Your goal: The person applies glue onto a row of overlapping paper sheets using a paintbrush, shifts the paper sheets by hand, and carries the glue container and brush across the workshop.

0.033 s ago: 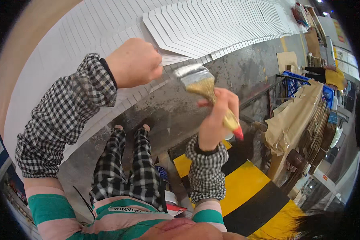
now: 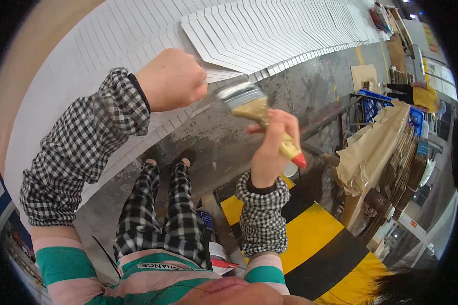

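My right hand [image 2: 277, 145] grips a flat paintbrush [image 2: 252, 108] by its yellow handle, whose end is red. The brush's bristles point up and left toward my left hand, a short gap away from it. My left hand [image 2: 172, 80] is closed in a fist over the near edge of the overlapping white sheets [image 2: 122, 46]. Its fingertips are turned away, so whatever it may hold is hidden. Just beyond it, a fanned stack of white strips [image 2: 269, 35] stretches to the far right.
A yellow-and-black striped surface [image 2: 310, 236] lies at my lower right. Further right stand flattened cardboard [image 2: 394, 168] under brown paper [image 2: 374, 147] and a blue crate [image 2: 417, 119]. Another person in yellow [image 2: 425, 97] is at the far right. Grey floor [image 2: 213, 134] shows around my feet.
The paintbrush and my right hand have shifted slightly left, and the brush's red end has risen a little. My left hand has stayed almost in place.
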`<state>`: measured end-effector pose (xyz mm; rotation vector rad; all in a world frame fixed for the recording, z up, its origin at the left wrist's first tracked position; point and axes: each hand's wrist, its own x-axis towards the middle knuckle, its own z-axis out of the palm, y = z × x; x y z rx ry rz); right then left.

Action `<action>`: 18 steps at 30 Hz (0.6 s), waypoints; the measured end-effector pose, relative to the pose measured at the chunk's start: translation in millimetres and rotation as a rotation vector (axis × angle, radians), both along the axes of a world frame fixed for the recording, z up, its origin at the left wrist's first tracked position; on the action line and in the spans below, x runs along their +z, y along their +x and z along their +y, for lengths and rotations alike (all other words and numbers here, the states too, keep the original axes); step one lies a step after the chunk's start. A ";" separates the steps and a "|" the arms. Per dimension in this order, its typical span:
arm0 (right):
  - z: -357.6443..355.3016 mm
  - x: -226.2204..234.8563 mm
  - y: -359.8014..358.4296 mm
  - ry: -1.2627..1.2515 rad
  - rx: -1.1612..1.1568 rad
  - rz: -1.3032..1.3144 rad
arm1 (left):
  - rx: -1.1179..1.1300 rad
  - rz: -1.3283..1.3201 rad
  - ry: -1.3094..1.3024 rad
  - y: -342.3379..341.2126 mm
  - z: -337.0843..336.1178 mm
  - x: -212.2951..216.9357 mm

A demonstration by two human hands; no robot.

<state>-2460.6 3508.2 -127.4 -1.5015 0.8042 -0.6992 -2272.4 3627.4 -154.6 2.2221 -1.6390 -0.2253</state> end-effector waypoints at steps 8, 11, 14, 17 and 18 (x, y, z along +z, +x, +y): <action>8.3 0.2 -1.3 -0.291 0.025 0.107 | -0.008 0.017 0.145 0.1 -0.8 0.0; 12.5 3.5 -8.7 -0.484 0.198 0.045 | 0.022 -0.012 0.200 -11.6 5.8 5.6; 23.0 10.5 -23.4 -0.300 0.096 -0.140 | 0.112 -0.317 0.056 -35.3 35.0 8.7; 31.4 5.6 -22.6 -0.256 -0.017 -0.024 | 0.084 -0.395 0.025 -33.7 61.1 2.7; 32.2 2.9 -19.8 -0.259 -0.061 0.050 | -0.006 -0.231 0.023 -30.0 67.1 -0.2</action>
